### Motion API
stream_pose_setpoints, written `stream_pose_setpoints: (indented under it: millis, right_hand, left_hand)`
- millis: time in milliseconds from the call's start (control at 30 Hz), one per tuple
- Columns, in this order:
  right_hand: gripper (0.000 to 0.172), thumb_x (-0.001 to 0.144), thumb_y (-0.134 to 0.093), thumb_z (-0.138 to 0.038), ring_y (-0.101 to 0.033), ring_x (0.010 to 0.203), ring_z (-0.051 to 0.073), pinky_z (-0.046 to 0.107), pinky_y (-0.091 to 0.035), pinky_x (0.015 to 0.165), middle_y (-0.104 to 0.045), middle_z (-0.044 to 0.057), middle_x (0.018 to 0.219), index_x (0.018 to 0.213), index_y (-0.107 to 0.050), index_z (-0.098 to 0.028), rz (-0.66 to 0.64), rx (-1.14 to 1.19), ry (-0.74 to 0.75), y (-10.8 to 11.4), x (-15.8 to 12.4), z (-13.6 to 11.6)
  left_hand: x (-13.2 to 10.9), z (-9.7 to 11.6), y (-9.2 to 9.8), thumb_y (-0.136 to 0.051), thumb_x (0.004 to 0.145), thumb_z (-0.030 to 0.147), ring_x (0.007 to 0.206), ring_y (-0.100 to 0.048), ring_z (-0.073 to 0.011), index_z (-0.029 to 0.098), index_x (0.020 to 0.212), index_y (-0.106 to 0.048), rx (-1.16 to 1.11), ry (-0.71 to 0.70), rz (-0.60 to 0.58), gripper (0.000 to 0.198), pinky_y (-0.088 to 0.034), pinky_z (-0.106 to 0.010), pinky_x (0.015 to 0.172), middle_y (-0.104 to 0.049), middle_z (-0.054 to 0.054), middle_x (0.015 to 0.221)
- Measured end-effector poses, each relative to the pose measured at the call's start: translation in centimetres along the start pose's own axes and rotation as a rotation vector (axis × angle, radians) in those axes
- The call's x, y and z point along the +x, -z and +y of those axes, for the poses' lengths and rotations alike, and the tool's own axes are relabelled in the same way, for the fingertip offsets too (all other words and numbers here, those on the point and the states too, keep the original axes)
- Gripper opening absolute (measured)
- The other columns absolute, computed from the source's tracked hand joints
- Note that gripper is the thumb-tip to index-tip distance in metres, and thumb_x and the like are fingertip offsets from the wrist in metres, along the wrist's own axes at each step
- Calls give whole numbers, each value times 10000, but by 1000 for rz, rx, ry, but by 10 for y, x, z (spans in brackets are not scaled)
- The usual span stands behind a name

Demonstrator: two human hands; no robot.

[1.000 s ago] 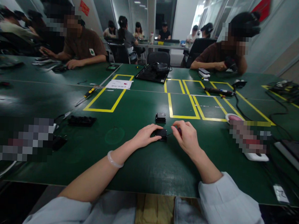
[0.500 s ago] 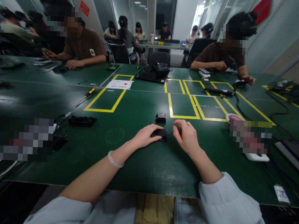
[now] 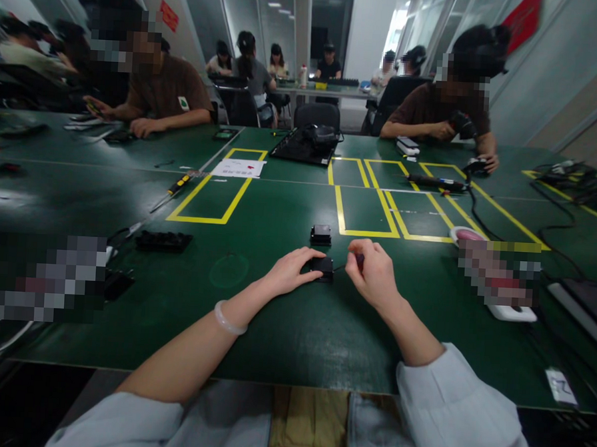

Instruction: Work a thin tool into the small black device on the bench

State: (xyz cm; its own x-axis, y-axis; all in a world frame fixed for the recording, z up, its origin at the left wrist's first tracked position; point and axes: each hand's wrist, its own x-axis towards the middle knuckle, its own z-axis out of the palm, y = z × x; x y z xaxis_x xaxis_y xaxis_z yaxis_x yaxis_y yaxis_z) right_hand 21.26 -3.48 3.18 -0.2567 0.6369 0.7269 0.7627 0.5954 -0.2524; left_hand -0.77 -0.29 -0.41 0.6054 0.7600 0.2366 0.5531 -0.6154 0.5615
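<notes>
My left hand (image 3: 296,271) is closed on a small black box-shaped part (image 3: 325,269) lying on the green table, thumb on the near side and fingers over the far edge. A screwdriver (image 3: 359,261) with a dark handle is in my right hand (image 3: 373,271), fingers curled around it. Its thin shaft points left at the right side of the black part; whether the tip touches is too small to tell. Just beyond stands a second small black box-shaped part (image 3: 321,235), untouched by either hand.
A black ridged part (image 3: 163,241) lies to the left, and a yellow-black screwdriver (image 3: 180,185) farther off. A phone-like item in a white case (image 3: 514,313) is on the right. Yellow tape rectangles mark the green table (image 3: 272,342). Two co-workers sit across, one holding a power drill (image 3: 462,125).
My hands and the black part stay almost where they were. Across the table, the right co-worker's lower hand has moved slightly left onto a dark object.
</notes>
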Motion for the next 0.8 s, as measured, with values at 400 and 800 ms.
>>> stream_pose_setpoints:
  millis: [400,800]
  right_hand:
    - [85,914,-452,-200,-530,641,161,293,-434,670,-617,20,746,943,-531,-202,-1,5,5,2,0,-1]
    - [101,919,-486,-293,-524,609,160,298,-428,652,-587,9,694,945,-532,-207,-31,5,-13,2,0,-1]
  left_hand:
    - [0,1,1,-567,900,383,1090,-566,-235,253,1249,-530,1,6,-13,375,-452,-369,938,-598,-58,1179]
    - [1,1,1,-576,897,383,1075,-570,-230,248,1247,-526,5,0,-6,378,-457,-367,923,-601,-55,1164]
